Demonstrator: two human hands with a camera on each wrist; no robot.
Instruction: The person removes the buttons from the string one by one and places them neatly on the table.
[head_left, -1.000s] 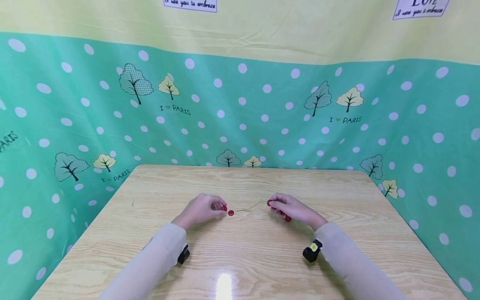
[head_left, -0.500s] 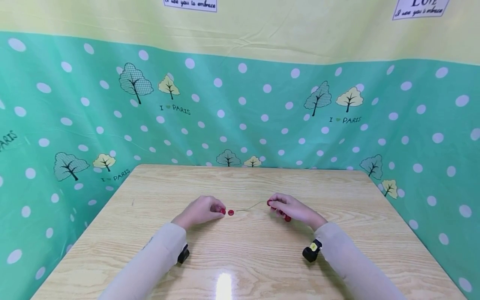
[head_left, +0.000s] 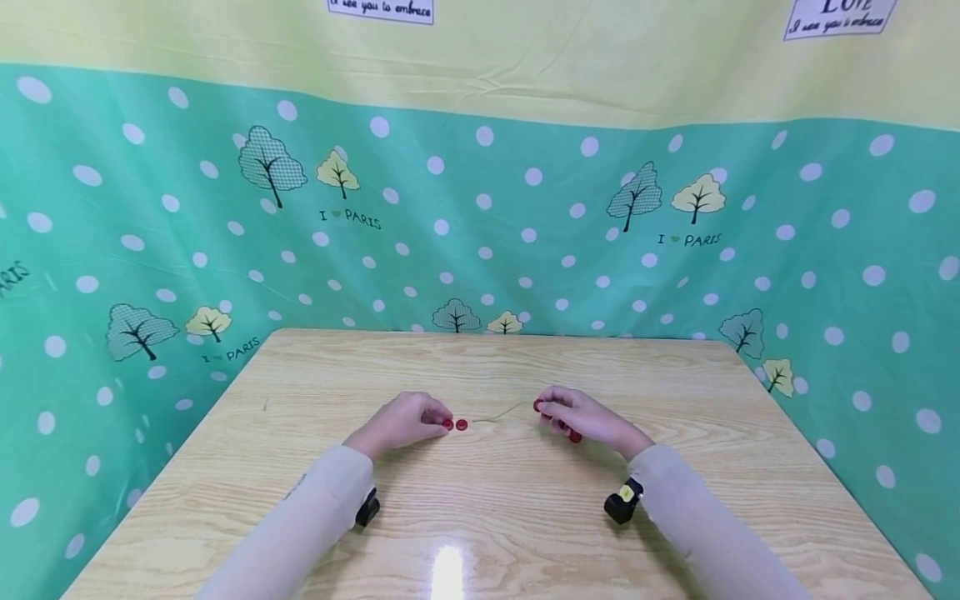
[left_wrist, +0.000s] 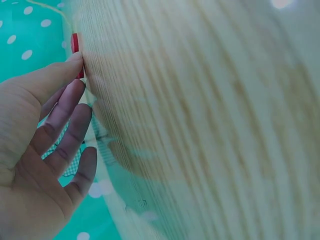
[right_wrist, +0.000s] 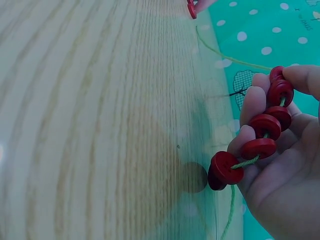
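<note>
At the middle of the table, my left hand (head_left: 405, 419) pinches a red button (head_left: 447, 424) between thumb and forefinger, down at the tabletop. A second loose red button (head_left: 461, 425) lies just right of it. In the left wrist view the thumb covers part of the held button (left_wrist: 81, 74). Further right, my right hand (head_left: 581, 414) holds several red buttons (right_wrist: 265, 125) threaded on a green string (right_wrist: 245, 163). Thumb and forefinger pinch the end button (right_wrist: 276, 73). From there the string's free end (head_left: 498, 416) runs left towards the loose button.
The light wood table (head_left: 480, 500) ends at the back against a green and yellow curtain (head_left: 480, 208) with dots and trees. Black wrist cameras (head_left: 622, 504) sit under both cuffs. A small dark mark (head_left: 265, 405) shows on the tabletop at left.
My left hand has lowered its button to the tabletop, then edged it right beside the loose one. The right hand and the string have stayed in place.
</note>
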